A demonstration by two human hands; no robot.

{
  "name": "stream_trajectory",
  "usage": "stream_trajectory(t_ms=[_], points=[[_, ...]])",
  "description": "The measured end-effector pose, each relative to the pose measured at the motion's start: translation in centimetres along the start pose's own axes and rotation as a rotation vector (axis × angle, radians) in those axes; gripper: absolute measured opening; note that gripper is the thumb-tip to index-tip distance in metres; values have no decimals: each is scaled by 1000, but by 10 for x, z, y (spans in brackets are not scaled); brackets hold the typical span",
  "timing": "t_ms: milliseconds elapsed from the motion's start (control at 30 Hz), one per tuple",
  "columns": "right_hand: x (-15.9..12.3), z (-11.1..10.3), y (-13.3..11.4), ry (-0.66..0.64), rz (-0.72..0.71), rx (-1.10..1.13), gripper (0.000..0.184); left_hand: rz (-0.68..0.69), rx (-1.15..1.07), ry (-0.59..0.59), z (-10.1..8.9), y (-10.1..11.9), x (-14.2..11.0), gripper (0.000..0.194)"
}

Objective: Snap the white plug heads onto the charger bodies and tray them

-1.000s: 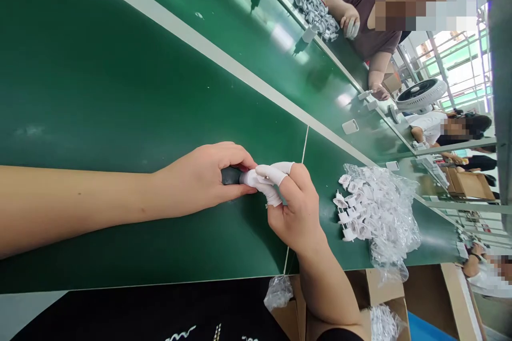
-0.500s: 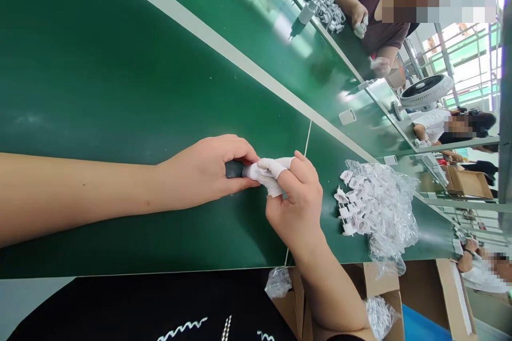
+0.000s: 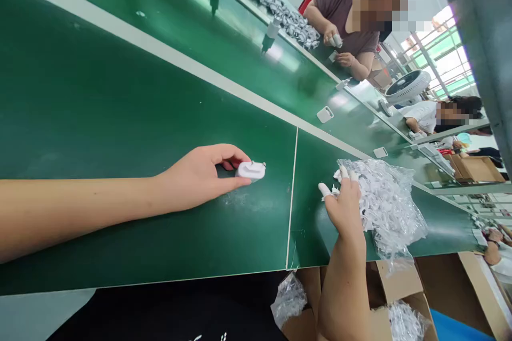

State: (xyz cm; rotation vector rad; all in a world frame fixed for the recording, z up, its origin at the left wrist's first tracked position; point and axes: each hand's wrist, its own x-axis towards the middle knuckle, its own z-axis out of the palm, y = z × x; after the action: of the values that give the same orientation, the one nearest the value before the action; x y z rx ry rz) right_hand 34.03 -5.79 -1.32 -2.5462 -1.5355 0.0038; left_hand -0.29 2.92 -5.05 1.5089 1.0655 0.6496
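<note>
My left hand [image 3: 204, 176] is closed around a small white plastic charger piece [image 3: 251, 171], pinching it between thumb and fingers just above the green table. The piece has a rounded oval end facing right; my fingers hide its rear. My right hand [image 3: 344, 200] has white covers on its thumb and fingertips. It is at the left edge of a pile of white plug parts [image 3: 370, 197], thumb and fingers apart. These parts lie in and around a clear plastic bag [image 3: 404, 213]. Whether a fingertip touches a part is hard to make out.
A pale strip [image 3: 224, 88] runs along the green table [image 3: 120, 117]. Beyond it lie a few white housings [image 3: 325, 114]. Across the table a co-worker [image 3: 344, 26] handles parts beside a grey-white heap [image 3: 284, 16]. Open cardboard boxes [image 3: 444, 282] stand below the near edge.
My right hand has left the piece in my left hand and moved right to the plug pile, its fingers spreading. The left hand keeps its hold. The view has shifted slightly.
</note>
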Motion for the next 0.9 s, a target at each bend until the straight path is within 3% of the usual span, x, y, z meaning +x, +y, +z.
stream_trajectory(t_ms=[67,133,267,333,433,533,600,700,800,900], points=[[8,4,21,10,202,-136,55,-138,-49,50,-8,14,21,50],[12,10,31,32,255,-141,47,-148,-51,162,-21,28,53,48],[13,19,38,100,215,-108,42,-18,124,463,-57,46,126,48],[14,23,42,141,183,-68,39,0,213,547,-78,47,155,44],[15,29,48,214,163,5,36,-6,308,646,-103,42,182,39],[15,36,53,266,142,77,38,-30,339,730,-113,37,193,47],[14,40,55,276,109,118,40,-38,360,806,-109,34,193,50],[14,44,56,275,59,156,37,43,432,890,-88,33,192,79],[18,46,54,300,43,169,30,192,508,762,-51,37,201,85],[21,48,47,363,25,190,22,234,527,550,1,47,229,77]])
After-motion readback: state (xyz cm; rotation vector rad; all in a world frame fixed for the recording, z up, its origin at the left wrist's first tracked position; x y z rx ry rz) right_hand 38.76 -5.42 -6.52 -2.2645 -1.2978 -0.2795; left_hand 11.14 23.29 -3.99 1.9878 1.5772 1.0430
